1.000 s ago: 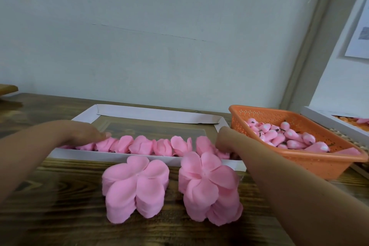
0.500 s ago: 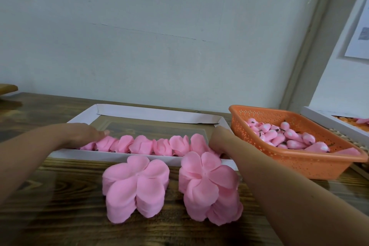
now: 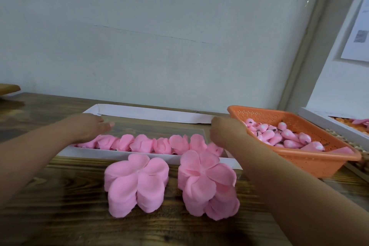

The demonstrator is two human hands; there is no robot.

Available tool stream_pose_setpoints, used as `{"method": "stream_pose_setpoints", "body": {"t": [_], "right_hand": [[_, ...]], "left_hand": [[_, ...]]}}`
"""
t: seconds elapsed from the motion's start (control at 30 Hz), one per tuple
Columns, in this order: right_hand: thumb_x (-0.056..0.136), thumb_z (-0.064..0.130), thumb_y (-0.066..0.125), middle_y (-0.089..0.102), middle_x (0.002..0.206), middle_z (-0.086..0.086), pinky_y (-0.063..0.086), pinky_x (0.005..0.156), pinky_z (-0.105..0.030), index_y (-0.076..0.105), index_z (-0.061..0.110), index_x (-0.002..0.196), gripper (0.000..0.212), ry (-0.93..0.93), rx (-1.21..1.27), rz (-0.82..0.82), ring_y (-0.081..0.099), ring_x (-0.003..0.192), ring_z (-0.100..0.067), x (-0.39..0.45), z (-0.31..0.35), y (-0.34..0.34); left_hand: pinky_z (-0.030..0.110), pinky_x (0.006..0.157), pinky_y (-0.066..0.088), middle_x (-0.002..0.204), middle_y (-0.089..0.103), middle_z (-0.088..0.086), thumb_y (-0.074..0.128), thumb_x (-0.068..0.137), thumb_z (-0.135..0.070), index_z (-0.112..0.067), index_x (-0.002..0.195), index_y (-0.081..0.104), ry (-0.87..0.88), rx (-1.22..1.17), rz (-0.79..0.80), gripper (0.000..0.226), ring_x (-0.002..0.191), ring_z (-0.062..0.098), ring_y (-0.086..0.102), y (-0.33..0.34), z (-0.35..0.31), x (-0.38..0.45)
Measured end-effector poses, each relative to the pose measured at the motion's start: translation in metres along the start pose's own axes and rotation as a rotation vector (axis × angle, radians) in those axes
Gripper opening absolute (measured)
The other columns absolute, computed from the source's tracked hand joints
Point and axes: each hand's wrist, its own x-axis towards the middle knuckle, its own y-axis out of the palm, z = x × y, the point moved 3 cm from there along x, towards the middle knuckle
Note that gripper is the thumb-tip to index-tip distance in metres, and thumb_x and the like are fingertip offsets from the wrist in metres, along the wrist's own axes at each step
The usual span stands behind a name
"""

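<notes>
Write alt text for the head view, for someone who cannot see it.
A person's left hand and right hand reach over a white tray holding a row of pink flowers along its near wall. Two stacks of pink petals stand on the table in front of it; an orange basket of pink buds sits to the right.

Table: dark wooden table with bold grain, meeting a pale wall at its far edge.
Centre, far: shallow white cardboard tray, lying lengthwise left to right.
Centre, near: left stack of pink fabric petals and right stack of pink fabric petals, side by side just in front of the tray.
Right: orange perforated plastic basket, just beside the tray's right end.
</notes>
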Motion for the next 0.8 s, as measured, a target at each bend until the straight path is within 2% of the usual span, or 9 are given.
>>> {"method": "stream_pose_setpoints", "body": {"t": [0.1,0.27,0.33,0.4,0.5,0.57,0.6,0.7,0.8], "right_hand": [[0.083,0.003,0.046,0.053,0.080,-0.002,0.033,0.053,-0.023,0.049,0.017,0.078,0.015,0.032,0.074,-0.245,0.048,0.067,-0.022,-0.012,-0.003,-0.024],[0.083,0.011,0.054,0.064,0.096,-0.008,0.040,0.066,-0.027,0.064,0.013,0.095,0.015,0.160,0.201,-0.411,0.060,0.083,-0.029,-0.019,-0.050,-0.056],[0.082,0.012,0.060,0.066,0.096,-0.011,0.049,0.070,-0.030,0.066,0.008,0.095,0.015,0.252,0.229,-0.295,0.061,0.085,-0.030,-0.014,-0.089,-0.063],[0.082,0.016,0.066,0.068,0.099,-0.016,0.053,0.073,-0.032,0.068,0.001,0.099,0.022,0.294,0.151,-0.067,0.063,0.088,-0.030,-0.014,-0.122,-0.060],[0.081,0.030,0.072,0.067,0.088,-0.009,0.048,0.048,-0.021,0.067,0.003,0.101,0.035,0.341,0.042,0.281,0.061,0.070,-0.019,-0.024,-0.153,-0.037],[0.082,0.031,0.070,0.063,0.083,-0.003,0.045,0.038,-0.017,0.060,0.008,0.109,0.037,0.370,-0.024,0.387,0.058,0.063,-0.012,-0.029,-0.164,-0.019],[0.085,0.030,0.066,0.064,0.089,-0.004,0.049,0.045,-0.019,0.056,0.007,0.116,0.039,0.357,-0.071,0.407,0.060,0.069,-0.013,-0.030,-0.168,-0.012],[0.090,0.032,0.055,0.060,0.120,-0.010,0.049,0.090,-0.032,0.041,0.007,0.134,0.053,0.298,-0.109,0.396,0.058,0.102,-0.021,-0.024,-0.176,0.006],[0.091,0.041,0.051,0.059,0.119,-0.008,0.046,0.095,-0.035,0.041,0.011,0.132,0.053,0.284,-0.104,0.417,0.058,0.101,-0.020,-0.025,-0.177,0.004]], "left_hand": [[0.027,0.103,0.033,0.148,0.042,0.003,0.045,0.094,-0.051,-0.023,0.141,0.044,0.128,-0.046,-0.130,0.055,0.132,0.022,0.042,-0.015,-0.025,-0.019],[0.002,0.089,0.028,0.134,0.048,-0.021,0.071,0.081,-0.039,-0.030,0.131,0.055,0.635,-0.304,-0.197,0.053,0.121,-0.002,0.042,-0.023,-0.106,-0.072],[0.001,0.089,0.030,0.129,0.049,-0.023,0.073,0.080,-0.037,-0.032,0.129,0.056,0.732,-0.354,-0.114,0.052,0.117,-0.003,0.043,-0.015,-0.136,-0.087],[0.022,0.092,0.040,0.132,0.056,-0.012,0.075,0.077,-0.036,-0.033,0.128,0.056,0.746,-0.395,-0.021,0.055,0.116,0.008,0.051,-0.004,-0.159,-0.094],[0.022,0.084,0.035,0.135,0.054,-0.011,0.073,0.078,-0.037,-0.035,0.138,0.046,0.708,-0.387,0.049,0.066,0.113,0.009,0.051,0.011,-0.178,-0.098],[0.024,0.082,0.040,0.123,0.060,-0.009,0.072,0.080,-0.034,-0.032,0.136,0.049,0.695,-0.387,0.018,0.060,0.102,0.008,0.054,0.013,-0.183,-0.100],[0.025,0.080,0.043,0.113,0.063,-0.010,0.072,0.080,-0.032,-0.030,0.132,0.053,0.689,-0.389,-0.002,0.055,0.095,0.008,0.055,0.013,-0.184,-0.100],[0.028,0.074,0.044,0.083,0.060,-0.012,0.072,0.081,-0.027,-0.028,0.109,0.064,0.683,-0.355,-0.039,0.029,0.084,0.012,0.052,0.014,-0.184,-0.101],[0.028,0.070,0.038,0.074,0.046,-0.012,0.070,0.081,-0.029,-0.030,0.089,0.060,0.675,-0.288,-0.069,0.013,0.082,0.015,0.045,0.011,-0.180,-0.105]]}}
